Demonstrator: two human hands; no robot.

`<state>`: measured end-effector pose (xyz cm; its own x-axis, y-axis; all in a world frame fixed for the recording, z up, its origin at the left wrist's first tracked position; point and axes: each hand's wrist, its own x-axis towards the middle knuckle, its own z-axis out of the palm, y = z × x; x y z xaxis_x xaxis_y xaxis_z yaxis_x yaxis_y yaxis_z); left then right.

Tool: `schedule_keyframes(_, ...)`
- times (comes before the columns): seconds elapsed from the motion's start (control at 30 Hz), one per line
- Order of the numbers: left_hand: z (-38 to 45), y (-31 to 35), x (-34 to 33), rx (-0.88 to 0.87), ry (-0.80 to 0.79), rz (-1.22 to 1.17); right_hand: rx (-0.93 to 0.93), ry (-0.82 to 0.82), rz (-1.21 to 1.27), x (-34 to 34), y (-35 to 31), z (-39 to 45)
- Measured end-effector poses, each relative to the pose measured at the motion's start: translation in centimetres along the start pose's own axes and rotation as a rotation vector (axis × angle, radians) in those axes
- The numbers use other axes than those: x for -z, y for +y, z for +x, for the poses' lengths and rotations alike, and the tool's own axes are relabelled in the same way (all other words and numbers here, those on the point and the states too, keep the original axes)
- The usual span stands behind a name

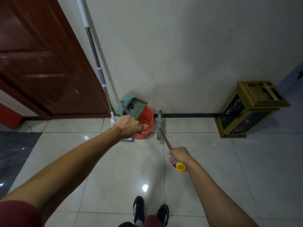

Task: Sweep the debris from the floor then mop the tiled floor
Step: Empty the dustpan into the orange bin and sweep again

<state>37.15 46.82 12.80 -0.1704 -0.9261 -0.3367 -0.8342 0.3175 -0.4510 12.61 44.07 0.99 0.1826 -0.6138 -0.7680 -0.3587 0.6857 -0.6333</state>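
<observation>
While tilted above the orange bucket (pixel 144 126), green dustpan (pixel 133 106) in left hand's (pixel 128 126) grip, broom (pixel 161 128) in right hand's (pixel 179 157).

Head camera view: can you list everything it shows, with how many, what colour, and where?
dustpan: one, green, tilted over the bucket, held by its handle
bucket: one, orange, on the floor by the wall
broom: one, green head with a yellow-capped handle, head down near the wall
mop: one, white and grey pole, leaning on the wall
door: one, dark red, left
bin: one, gold and black, right
floor: pale glossy tiles
shoes: two, black, bottom
left hand: grips the dustpan handle
right hand: grips the broom handle
</observation>
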Motion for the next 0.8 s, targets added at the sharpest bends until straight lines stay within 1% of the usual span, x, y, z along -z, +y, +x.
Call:
schedule_keyframes(0.13, -0.5, 2.4, -0.8, -0.097, -0.033, -0.034, -0.010, -0.010, 0.036, -0.2, 0.4, -0.2)
schedule_keyframes(0.23, -0.7, 2.3, -0.9, -0.086, -0.031, -0.066, -0.025, -0.015, 0.030, -0.2, 0.8, -0.3)
schedule_keyframes(0.43, -0.4, 0.2, 0.4, -0.017, -0.033, -0.030, -0.024, -0.010, 0.028, -0.6, 0.7, -0.4)
schedule_keyframes(0.57, -0.7, 0.5, 0.6, -0.003, -0.014, -0.014, -0.010, -0.006, 0.019, -0.9, 0.7, -0.6)
schedule_keyframes(0.73, -2.0, 2.6, -1.6, -0.102, -0.025, -0.094, 0.003, -0.003, 0.011, -1.0, 0.8, -0.7)
schedule_keyframes(0.8, -2.3, 2.6, -1.4, -0.102, -0.019, -0.125, 0.001, 0.001, 0.019, -1.0, 0.8, -0.8)
